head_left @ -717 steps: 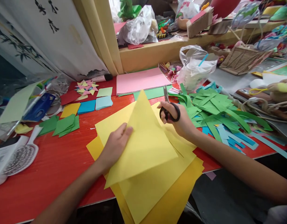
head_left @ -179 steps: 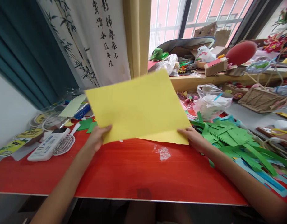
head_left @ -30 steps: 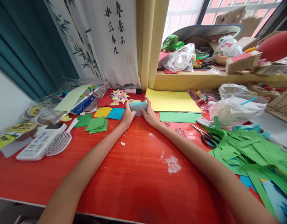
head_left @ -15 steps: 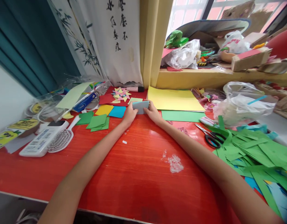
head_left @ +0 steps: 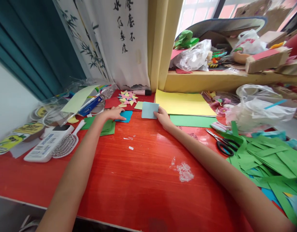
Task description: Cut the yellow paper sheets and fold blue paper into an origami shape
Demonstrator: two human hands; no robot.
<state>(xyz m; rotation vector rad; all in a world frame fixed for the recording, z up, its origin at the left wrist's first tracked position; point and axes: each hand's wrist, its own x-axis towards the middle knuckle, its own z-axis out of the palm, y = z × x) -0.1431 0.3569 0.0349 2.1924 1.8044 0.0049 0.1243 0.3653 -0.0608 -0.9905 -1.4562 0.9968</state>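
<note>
Pinched at its right edge by my right hand (head_left: 164,117) is a light blue square of paper (head_left: 149,110), held up flat-side toward me above the table. My left hand (head_left: 114,113) reaches over the stack area on the left, its fingers and thumb apart at the edge of a darker blue paper square (head_left: 125,116). The yellow square beside it is hidden beneath that hand. Green paper squares (head_left: 107,129) lie just nearer, partly behind my left forearm. A pale yellow-green square (head_left: 139,105) rests behind the light blue one, near a folded pink and yellow paper star wreath (head_left: 127,98).
Large yellow sheets (head_left: 184,103) lie over green sheets (head_left: 194,121) at the back. Black-handled scissors (head_left: 224,143) sit beside a heap of green paper strips (head_left: 271,158). A hairbrush (head_left: 65,145) and a white box (head_left: 48,145) stand left. Paper scraps (head_left: 131,148) dot the red table (head_left: 138,187).
My left hand has let go of the light blue paper and moved left to the blue square. My right hand still holds the light blue paper, now turned to show its full square face.
</note>
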